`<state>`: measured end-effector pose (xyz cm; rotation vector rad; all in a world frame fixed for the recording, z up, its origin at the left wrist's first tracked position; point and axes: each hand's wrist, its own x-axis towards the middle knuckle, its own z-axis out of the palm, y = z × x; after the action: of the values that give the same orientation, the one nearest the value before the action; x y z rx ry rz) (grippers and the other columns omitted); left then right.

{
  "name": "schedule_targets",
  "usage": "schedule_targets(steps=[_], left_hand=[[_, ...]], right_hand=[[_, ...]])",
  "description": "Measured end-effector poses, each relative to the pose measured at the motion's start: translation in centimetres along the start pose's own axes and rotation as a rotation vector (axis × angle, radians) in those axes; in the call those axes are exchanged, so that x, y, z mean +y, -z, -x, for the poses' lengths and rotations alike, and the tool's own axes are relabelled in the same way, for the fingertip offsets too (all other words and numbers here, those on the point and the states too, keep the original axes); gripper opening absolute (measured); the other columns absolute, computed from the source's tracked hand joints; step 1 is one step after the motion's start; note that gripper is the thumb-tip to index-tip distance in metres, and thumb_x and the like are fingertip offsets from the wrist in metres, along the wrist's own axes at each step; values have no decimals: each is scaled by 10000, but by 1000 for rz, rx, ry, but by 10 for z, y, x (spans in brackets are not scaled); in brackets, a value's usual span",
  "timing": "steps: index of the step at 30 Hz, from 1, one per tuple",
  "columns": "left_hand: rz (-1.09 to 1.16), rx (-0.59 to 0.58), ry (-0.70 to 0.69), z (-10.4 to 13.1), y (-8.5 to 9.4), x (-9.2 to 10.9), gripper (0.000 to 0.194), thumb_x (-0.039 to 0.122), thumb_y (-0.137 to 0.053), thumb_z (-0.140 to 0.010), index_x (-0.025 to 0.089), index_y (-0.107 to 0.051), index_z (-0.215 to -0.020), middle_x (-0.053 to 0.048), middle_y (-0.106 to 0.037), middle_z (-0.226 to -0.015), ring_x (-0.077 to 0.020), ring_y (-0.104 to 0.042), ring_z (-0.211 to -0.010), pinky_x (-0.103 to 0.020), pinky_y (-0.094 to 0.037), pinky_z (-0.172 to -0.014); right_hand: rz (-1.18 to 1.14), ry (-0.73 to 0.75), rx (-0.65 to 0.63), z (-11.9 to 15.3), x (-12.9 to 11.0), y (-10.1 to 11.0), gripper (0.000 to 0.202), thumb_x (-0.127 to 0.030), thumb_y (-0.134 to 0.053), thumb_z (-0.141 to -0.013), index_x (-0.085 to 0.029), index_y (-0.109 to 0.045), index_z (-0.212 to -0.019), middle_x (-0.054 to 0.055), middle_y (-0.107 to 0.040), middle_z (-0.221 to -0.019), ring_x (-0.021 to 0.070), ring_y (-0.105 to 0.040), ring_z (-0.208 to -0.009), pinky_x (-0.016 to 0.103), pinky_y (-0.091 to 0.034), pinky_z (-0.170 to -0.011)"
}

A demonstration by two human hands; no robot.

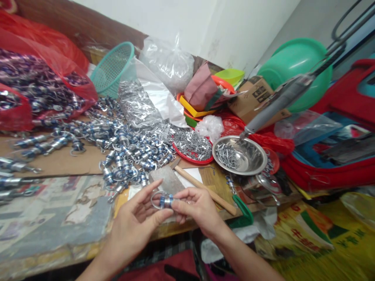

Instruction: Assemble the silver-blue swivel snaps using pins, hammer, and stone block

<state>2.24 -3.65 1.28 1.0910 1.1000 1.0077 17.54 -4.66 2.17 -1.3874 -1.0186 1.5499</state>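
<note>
A small silver metal hook fitting (166, 201) with blue bands and a curved wire hook is held in front of me, over the front edge of the bench. My right hand (195, 205) pinches its right end between thumb and fingers. On the other side, my left hand (143, 214) is curled round the hook end, its thumb against the fitting and its index finger raised. Just behind the hands lie a grey metal block (167, 180) and a hammer with a wooden handle (205, 189). A large heap of similar hook fittings (129, 148) spreads to the left.
Flat metal pieces fill a red tray (193, 159); pins lie in a steel bowl (252, 171). A grey tool (275, 101) slants above the bowl. Red bags (70, 50) of fittings stand at left, a green basin (304, 70) behind at right.
</note>
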Motion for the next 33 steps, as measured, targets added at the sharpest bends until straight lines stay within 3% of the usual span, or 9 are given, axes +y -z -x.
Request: schedule_targets(steps=[3, 5, 7, 8, 11, 18, 22, 26, 33], left_hand=[[31, -18, -31, -3, 3, -7, 591, 315, -647, -675, 178, -452, -1216, -42, -683, -882, -202, -636, -886, -311, -528, -791], [52, -44, -21, -8, 5, -8, 591, 313, -613, -711, 191, -396, -1247, -41, -666, -875, -198, -635, -873, -318, -530, -781], [67, -71, 8, -13, 7, -5, 613, 309, -615, -706, 185, -362, -1251, -31, -649, -817, -192, -645, -794, -308, -546, -710], [72, -87, 28, -15, 8, -3, 627, 306, -621, -698, 179, -348, -1248, -23, -638, -782, -186, -644, -749, -300, -549, -670], [82, -146, 76, -20, 11, 2, 602, 287, -624, -694, 179, -329, -1208, 4, -599, -716, -166, -626, -672, -287, -536, -610], [161, -374, 139, -28, 21, -2, 295, 240, -608, -725, 225, -384, -917, 16, -604, -731, -154, -620, -662, -304, -517, -605], [201, -392, 139, -30, 23, -3, 282, 209, -610, -725, 228, -370, -873, 32, -602, -706, -137, -609, -635, -293, -508, -598], [176, -334, 115, -31, 23, -4, 257, 184, -627, -701, 217, -406, -828, 30, -596, -713, -128, -603, -661, -266, -503, -614], [156, -309, 84, -31, 24, -9, 244, 161, -634, -691, 211, -437, -826, 23, -592, -743, -141, -608, -726, -265, -500, -654]], right_hand=[[241, 67, -81, -12, -9, 11, 268, -394, -658, -658, -131, -655, -715, -10, -588, -469, 106, -534, -388, 209, -422, -401], [581, 274, 20, -34, -20, 29, 240, -346, -548, -774, -145, -679, -785, 32, -652, -608, 145, -601, -542, 241, -463, -499], [1010, 544, 267, -64, -31, 55, 257, -183, -446, -835, -173, -630, -1015, 67, -662, -954, 165, -602, -854, 275, -462, -719], [1261, 569, 266, -80, -36, 69, 324, -105, -412, -828, -188, -598, -1080, 69, -626, -1065, 170, -564, -963, 288, -431, -798], [1406, 533, 186, -121, -44, 102, 403, -16, -478, -736, -226, -630, -1045, 57, -666, -960, 186, -577, -913, 283, -408, -802], [1340, 577, 178, -143, -40, 111, 331, -22, -513, -700, -186, -674, -939, 81, -641, -871, 190, -561, -875, 268, -400, -776], [1163, 626, 322, -128, -39, 101, 223, -92, -466, -785, -138, -655, -893, 87, -613, -883, 170, -556, -852, 294, -418, -787], [1001, 631, 343, -100, -35, 82, 124, -178, -536, -772, -138, -648, -807, 57, -639, -809, 154, -586, -765, 296, -460, -726], [597, 404, -109, -46, -26, 19, 73, -195, -608, -719, -142, -658, -724, -8, -620, -601, 98, -557, -534, 202, -440, -492]])
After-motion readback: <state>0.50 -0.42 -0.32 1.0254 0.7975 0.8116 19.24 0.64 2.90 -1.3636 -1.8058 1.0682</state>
